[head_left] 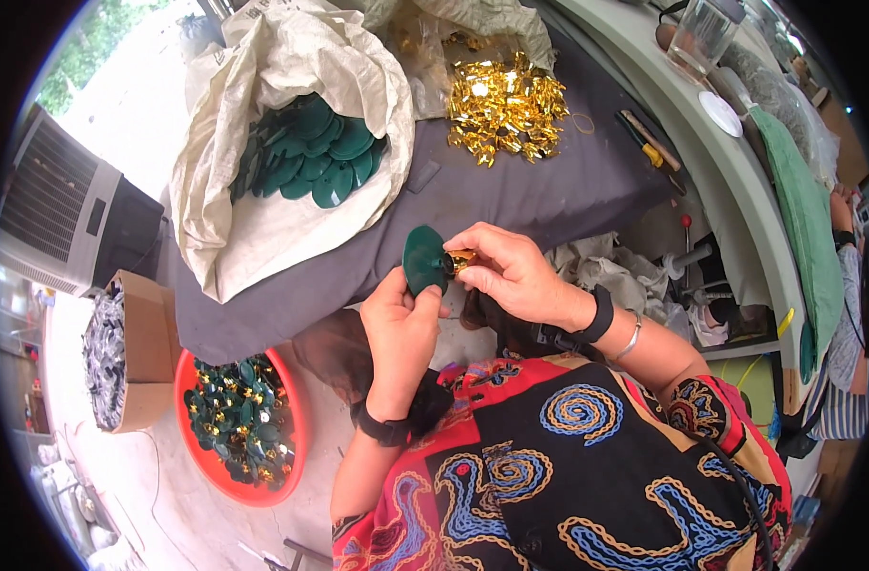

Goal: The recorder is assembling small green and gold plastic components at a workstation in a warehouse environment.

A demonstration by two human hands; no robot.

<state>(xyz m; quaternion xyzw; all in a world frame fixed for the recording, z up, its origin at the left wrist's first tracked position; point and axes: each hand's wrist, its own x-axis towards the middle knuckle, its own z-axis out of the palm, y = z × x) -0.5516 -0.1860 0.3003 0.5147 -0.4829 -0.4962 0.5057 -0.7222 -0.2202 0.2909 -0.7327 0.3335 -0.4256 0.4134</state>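
Curling inward, left fingers (427, 302) pinch a green disc (422, 255), right fingers (487, 280) apparently a gold piece (462, 259).

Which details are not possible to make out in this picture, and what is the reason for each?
All in the head view:
- Full shape of the gold piece: partly covered by the right hand.
- Left hand: some fingertips hidden behind the held green disc.
- Depth of the sack: hidden under its top green discs.
- Count of pieces in the orange-red basin: too small, overlapping.
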